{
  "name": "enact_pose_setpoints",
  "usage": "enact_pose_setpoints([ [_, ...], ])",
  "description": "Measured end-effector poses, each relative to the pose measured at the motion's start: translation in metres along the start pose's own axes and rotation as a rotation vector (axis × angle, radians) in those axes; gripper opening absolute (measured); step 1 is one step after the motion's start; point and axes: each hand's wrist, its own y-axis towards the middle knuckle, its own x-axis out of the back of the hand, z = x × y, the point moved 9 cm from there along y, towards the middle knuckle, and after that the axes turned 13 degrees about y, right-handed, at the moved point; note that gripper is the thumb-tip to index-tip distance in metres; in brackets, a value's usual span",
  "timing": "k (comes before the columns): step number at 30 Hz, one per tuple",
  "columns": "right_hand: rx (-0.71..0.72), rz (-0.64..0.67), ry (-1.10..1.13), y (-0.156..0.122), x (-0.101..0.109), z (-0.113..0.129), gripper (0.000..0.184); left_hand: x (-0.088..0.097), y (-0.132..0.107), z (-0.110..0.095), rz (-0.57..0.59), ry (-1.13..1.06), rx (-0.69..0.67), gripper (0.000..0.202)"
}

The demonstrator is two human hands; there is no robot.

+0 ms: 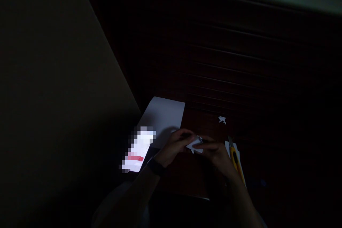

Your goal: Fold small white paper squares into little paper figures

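Note:
Between my two hands is a small folded piece of white paper (pixel 197 144), raised over the dark table. My left hand (pixel 177 141), with a dark band at the wrist, pinches its left side. From the right, my right hand (pixel 215 151) grips the other edge, its fingers lying across the paper. Shadow hides part of the fingertips and the exact folds. A yellow utility knife (pixel 235 160), blade out, rests on white paper strips (pixel 227 146) just beyond my right hand.
A large white sheet (pixel 167 115) lies at the back left. A lit phone (pixel 139 149), its screen blurred out, is left of my left wrist. A small folded white paper shape (pixel 222 119) sits at the back right. The table's front edge (pixel 197 197) shows below; the room is very dark.

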Motion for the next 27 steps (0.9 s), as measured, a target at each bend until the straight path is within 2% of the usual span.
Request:
enact_pose_setpoints([
  [3, 0.07, -0.096, -0.024, 0.001, 0.01, 0.004, 0.013, 0.001, 0.0, 0.005, -0.024, -0.07, 0.06, 0.039],
  [6, 0.145, -0.167, -0.079, 0.001, 0.016, 0.009, 0.014, -0.001, 0.0, 0.014, -0.003, 0.019, 0.147, 0.045],
  [9, 0.192, -0.176, -0.156, 0.0, 0.016, 0.014, 0.015, -0.004, 0.0, 0.02, 0.045, 0.088, 0.183, 0.051],
  [13, 0.237, -0.177, -0.261, -0.002, 0.014, 0.018, 0.022, -0.005, -0.002, 0.03, 0.054, 0.01, 0.252, 0.057],
  [16, 0.262, -0.163, -0.349, -0.002, 0.012, 0.021, 0.027, -0.011, -0.004, 0.036, 0.12, -0.026, 0.33, 0.059],
  [18, 0.275, -0.143, -0.383, -0.002, 0.01, 0.022, 0.028, -0.011, -0.004, 0.034, 0.121, -0.05, 0.325, 0.055],
  [21, 0.283, -0.118, -0.396, -0.002, 0.008, 0.021, 0.028, -0.005, -0.002, 0.028, 0.055, -0.077, 0.272, 0.046],
  [27, 0.246, -0.107, -0.343, -0.002, 0.007, 0.018, 0.028, -0.002, -0.002, 0.023, 0.014, -0.109, 0.215, 0.035],
])
